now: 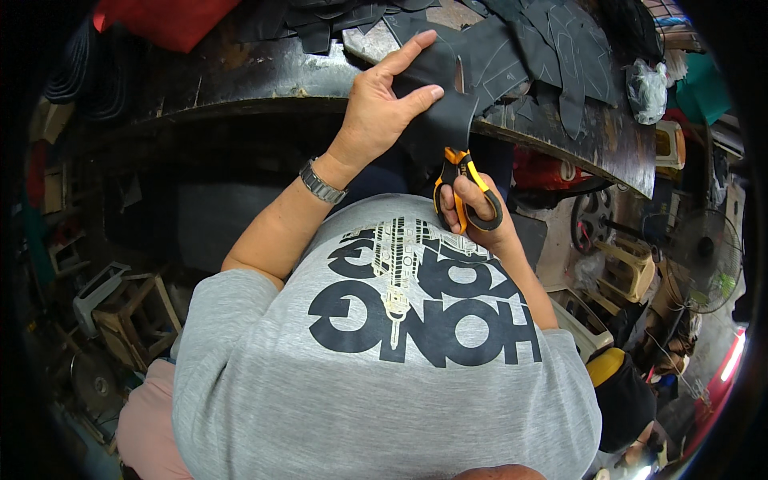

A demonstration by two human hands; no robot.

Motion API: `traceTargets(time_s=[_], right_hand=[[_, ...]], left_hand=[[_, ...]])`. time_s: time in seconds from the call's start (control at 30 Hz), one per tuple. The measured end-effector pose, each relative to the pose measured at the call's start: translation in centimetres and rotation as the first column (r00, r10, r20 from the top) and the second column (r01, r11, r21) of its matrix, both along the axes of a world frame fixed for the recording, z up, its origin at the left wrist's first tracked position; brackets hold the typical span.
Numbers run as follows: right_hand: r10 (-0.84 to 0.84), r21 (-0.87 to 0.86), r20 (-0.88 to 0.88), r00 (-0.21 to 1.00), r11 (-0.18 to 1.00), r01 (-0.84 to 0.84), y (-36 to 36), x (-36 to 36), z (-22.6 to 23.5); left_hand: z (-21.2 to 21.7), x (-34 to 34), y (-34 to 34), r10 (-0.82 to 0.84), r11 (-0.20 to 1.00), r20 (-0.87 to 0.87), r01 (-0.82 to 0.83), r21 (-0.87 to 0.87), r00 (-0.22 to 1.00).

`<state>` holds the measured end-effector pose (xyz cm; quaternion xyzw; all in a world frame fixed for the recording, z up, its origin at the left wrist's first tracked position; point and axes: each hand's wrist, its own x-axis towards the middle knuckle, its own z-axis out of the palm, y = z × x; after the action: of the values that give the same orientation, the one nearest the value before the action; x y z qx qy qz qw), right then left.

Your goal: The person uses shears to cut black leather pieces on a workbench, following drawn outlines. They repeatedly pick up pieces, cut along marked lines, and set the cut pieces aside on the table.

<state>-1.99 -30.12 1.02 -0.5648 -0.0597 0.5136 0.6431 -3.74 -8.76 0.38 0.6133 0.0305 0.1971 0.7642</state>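
Note:
My left hand (384,100) grips a limp black sheet (448,112), perhaps leather or synthetic leather, at its left side. Its thumb lies on the sheet and the index finger stretches along the upper edge; the other fingers are hidden. A narrow slit shows in the sheet's upper part. In my right hand (480,212) are scissors (456,172) with yellow, orange and black handles, its fingers through the loops. The blades point up at the sheet's lower right edge and are mostly hidden, so I cannot tell how far apart they stand.
A dark, worn table (232,88) curves across the top. Several black cut pieces (552,48) with pale outlines lie on it. Red material (172,20) is at the far left, a clear plastic bag (646,90) at the right edge. Below stand a fan (704,260) and a wooden stool (136,320).

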Motion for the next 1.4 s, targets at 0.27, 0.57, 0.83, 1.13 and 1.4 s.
traceTargets(time_s=[0.27,0.57,0.83,1.13,1.4], right_hand=[[-0.095,0.043,0.051,0.994,0.995,0.093,0.2,-0.2,-0.1],[-0.089,-0.030,0.120,0.989,0.995,0.093,0.4,-0.7,-0.5],[-0.029,-0.107,0.170,0.985,0.993,0.047,0.3,-0.5,-0.1],[-0.034,-0.050,0.127,0.991,0.998,0.040,0.1,1.0,0.3],[-0.050,0.041,0.121,0.991,0.998,0.045,0.7,1.5,0.0]], left_hand=[[-0.1,0.0,-0.9,0.036,0.989,0.090,-0.048,0.143,0.995],[0.0,-0.1,-0.9,0.031,0.988,0.057,-0.040,0.152,0.998],[-0.6,0.1,-0.6,0.012,0.995,0.047,-0.017,0.101,0.999],[0.2,-0.9,0.2,-0.053,0.984,0.035,0.046,0.175,0.998],[0.4,-1.4,-0.3,-0.074,0.990,0.004,0.073,0.122,0.997]])
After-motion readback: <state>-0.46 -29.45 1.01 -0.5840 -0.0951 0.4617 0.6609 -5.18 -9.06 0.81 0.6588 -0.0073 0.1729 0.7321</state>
